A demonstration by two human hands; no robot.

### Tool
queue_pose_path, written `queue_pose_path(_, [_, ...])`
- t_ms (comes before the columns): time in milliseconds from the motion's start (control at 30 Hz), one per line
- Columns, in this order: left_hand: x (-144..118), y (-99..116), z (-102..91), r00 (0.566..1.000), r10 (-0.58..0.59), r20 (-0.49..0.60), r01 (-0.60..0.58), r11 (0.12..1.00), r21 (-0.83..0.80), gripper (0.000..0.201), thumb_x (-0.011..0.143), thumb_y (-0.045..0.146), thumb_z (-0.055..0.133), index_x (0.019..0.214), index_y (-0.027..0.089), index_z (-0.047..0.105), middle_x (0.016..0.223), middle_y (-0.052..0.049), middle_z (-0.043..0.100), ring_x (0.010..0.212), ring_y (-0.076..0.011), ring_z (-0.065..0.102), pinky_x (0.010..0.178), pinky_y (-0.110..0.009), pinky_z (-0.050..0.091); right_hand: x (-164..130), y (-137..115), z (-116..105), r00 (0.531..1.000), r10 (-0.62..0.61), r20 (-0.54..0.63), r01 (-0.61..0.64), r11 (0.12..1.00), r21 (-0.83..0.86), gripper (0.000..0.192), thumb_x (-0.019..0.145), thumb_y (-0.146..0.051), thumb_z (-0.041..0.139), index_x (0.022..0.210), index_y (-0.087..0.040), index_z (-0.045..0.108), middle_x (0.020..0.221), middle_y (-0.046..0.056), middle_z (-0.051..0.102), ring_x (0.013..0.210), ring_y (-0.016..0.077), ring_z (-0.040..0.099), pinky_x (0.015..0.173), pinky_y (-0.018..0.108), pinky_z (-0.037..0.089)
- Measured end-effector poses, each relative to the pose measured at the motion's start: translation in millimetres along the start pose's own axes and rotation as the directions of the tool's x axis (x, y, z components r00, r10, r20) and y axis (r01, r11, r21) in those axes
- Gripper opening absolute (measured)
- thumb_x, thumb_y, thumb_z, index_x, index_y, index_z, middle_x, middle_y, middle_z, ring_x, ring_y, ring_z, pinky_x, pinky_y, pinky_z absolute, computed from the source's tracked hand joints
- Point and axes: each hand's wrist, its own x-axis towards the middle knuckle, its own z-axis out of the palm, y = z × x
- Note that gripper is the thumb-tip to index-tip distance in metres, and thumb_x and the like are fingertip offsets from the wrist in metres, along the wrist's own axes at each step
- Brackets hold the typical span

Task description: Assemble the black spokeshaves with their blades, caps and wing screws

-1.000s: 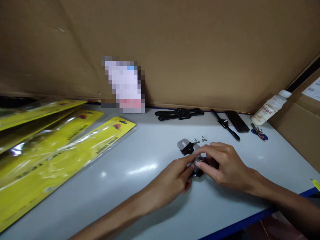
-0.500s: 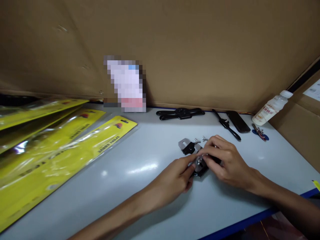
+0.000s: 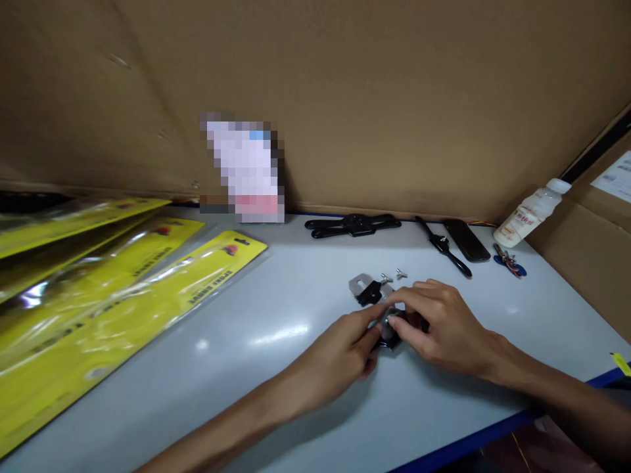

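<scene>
A black spokeshave (image 3: 391,343) is held low over the table, most of it covered by my fingers. My left hand (image 3: 353,341) grips its near side, thumb and fingers closed around the body. From the right, my right hand (image 3: 438,322) bends over the same tool, with its thumb and fingers closed at a small silver screw (image 3: 388,319) on the middle. Just beyond the hands lie a grey metal blade (image 3: 359,284) and a black cap plate (image 3: 371,293). Two loose wing screws (image 3: 401,273) rest beside these parts.
Yellow blister packs (image 3: 148,309) are piled on the left. Along the back lie more black spokeshaves (image 3: 357,225), a single spokeshave (image 3: 444,246), a phone (image 3: 467,240), keys (image 3: 510,261) and a tilted bottle (image 3: 530,213). A cardboard wall (image 3: 394,105) stands behind.
My right thumb and fingers have shifted slightly left and down over the screw, and the loose wing screws show more clearly. My left hand keeps its grip. The view has moved a little.
</scene>
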Motion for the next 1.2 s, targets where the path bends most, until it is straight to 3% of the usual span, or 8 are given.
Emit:
queue_pose_path(233, [2.2,-4.7,-0.1,1.0,0.01,-0.014,-0.01,1.0,0.002,0.023,0.094,0.03,0.034,0.086,0.019,0.052,0.052,0.008,0.042,0.048,-0.0104,0.036,0.051,-0.025,0.031,0.9,0.4,5.9,0.999,-0.034,-0.014,0.033,0.998,-0.044,0.013,0.092,-0.02,0.059,0.079,-0.016,0.062,0.074,0.002,0.062,0.07,0.0158,0.052,0.069,0.031,0.039])
queue_pose_path(433, [2.8,-5.8,0.3,1.0,-0.004,-0.017,0.005,1.0,0.01,0.021,0.095,0.028,0.032,0.091,0.018,0.051,0.05,0.009,0.042,0.045,-0.0096,0.034,0.051,-0.025,0.031,-0.3,2.0,3.7,0.999,-0.037,0.001,0.037,0.999,0.034,0.022,0.085,-0.007,0.052,0.103,-0.016,0.062,0.093,0.006,0.066,0.086,0.0193,0.054,0.076,0.033,0.042])
queue_pose_path(567, [1.4,-1.9,0.2,1.0,-0.019,-0.004,0.019,1.0,0.001,0.021,0.096,0.031,0.034,0.088,0.019,0.05,0.051,0.009,0.042,0.045,-0.0091,0.034,0.05,-0.024,0.03,0.2,3.4,4.9,0.999,-0.015,0.042,0.016,1.0,-0.017,0.006,0.092,-0.02,0.059,0.095,-0.016,0.063,0.083,0.004,0.066,0.077,0.0183,0.054,0.074,0.034,0.042])
queue_pose_path(700, [0.3,-0.5,0.4,1.0,-0.007,0.0,0.007,1.0,-0.003,0.022,0.096,0.03,0.032,0.081,0.02,0.047,0.05,0.009,0.042,0.044,-0.0085,0.032,0.05,-0.024,0.029,2.2,6.3,2.7,0.994,-0.055,0.094,0.051,0.998,0.038,0.011,0.093,-0.013,0.053,0.089,-0.017,0.062,0.082,0.004,0.064,0.077,0.0171,0.053,0.073,0.032,0.043])
queue_pose_path(833, [0.3,-0.2,0.0,1.0,-0.03,0.004,0.03,1.0,-0.002,0.021,0.095,0.027,0.031,0.085,0.02,0.049,0.05,0.009,0.041,0.044,-0.0092,0.032,0.05,-0.024,0.029,4.6,6.3,-1.4,0.994,-0.031,0.101,0.019,0.992,0.125,0.011,0.089,-0.01,0.055,0.086,-0.019,0.061,0.083,0.002,0.061,0.079,0.0158,0.054,0.072,0.03,0.045])
queue_pose_path(967, [1.0,0.0,-0.5,1.0,-0.017,0.001,0.017,1.0,0.011,0.02,0.095,0.027,0.032,0.088,0.019,0.05,0.052,0.009,0.041,0.047,-0.0098,0.033,0.051,-0.024,0.03,4.7,3.1,0.0,0.992,0.082,0.094,-0.09,0.992,0.085,0.007,0.09,-0.024,0.064,0.087,-0.018,0.061,0.08,0.002,0.062,0.075,0.0156,0.055,0.07,0.03,0.044])
queue_pose_path(1100, [1.2,-1.8,-0.1,1.0,-0.025,-0.01,0.025,0.999,0.019,0.023,0.095,0.029,0.033,0.091,0.018,0.053,0.052,0.008,0.042,0.047,-0.0102,0.034,0.051,-0.025,0.031,2.9,1.6,0.9,0.996,0.005,0.09,-0.015,0.994,0.107,0.012,0.088,-0.01,0.055,0.094,-0.018,0.062,0.085,0.003,0.064,0.081,0.0164,0.056,0.073,0.03,0.045])
queue_pose_path(1200, [1.2,-1.9,0.2,0.999,-0.032,-0.007,0.032,0.999,0.005,0.027,0.095,0.031,0.033,0.103,0.016,0.055,0.051,0.009,0.041,0.047,-0.0111,0.033,0.051,-0.025,0.03,2.1,2.0,1.4,0.998,0.038,0.042,-0.042,0.995,0.087,0.016,0.086,-0.011,0.058,0.1,-0.017,0.062,0.086,0.003,0.064,0.079,0.0165,0.056,0.073,0.031,0.045])
